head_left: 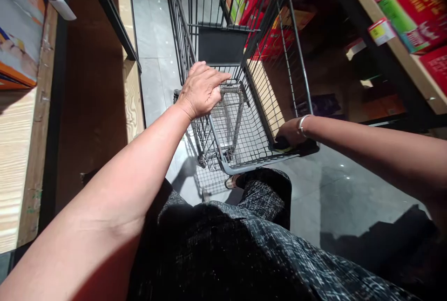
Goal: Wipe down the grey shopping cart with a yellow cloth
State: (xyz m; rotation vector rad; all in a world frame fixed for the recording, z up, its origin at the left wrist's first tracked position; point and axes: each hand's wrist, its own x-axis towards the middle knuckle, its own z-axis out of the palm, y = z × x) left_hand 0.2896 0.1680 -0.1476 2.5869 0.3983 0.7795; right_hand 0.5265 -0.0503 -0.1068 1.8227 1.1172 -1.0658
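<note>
Left hand (201, 90) on the left side of a dark grey, wire-mesh metal shopping cart (251, 166), right hand (289, 133) down at the near right corner.

At far left, a pale wood shelf with a black metal frame (132, 98); next, bare left arm (136, 170) reaching diagonally up from the lower left, palm down, fingers curled over the cart's top edge, index finger stretched inward. In the middle, cart in the aisle, just ahead of legs in speckled black-and-white trousers (263, 194). Farther right, hand dim in shadow, apparently touching the corner, impossible to tell if clenched; silver bangle (301, 125) at the wrist, bare right arm (370, 149) slanting in from the right edge. At far right, red printed boxes (415, 3). For good steering, probably best to push evenly with both hands and mind the knuckles near the shelving.
</note>
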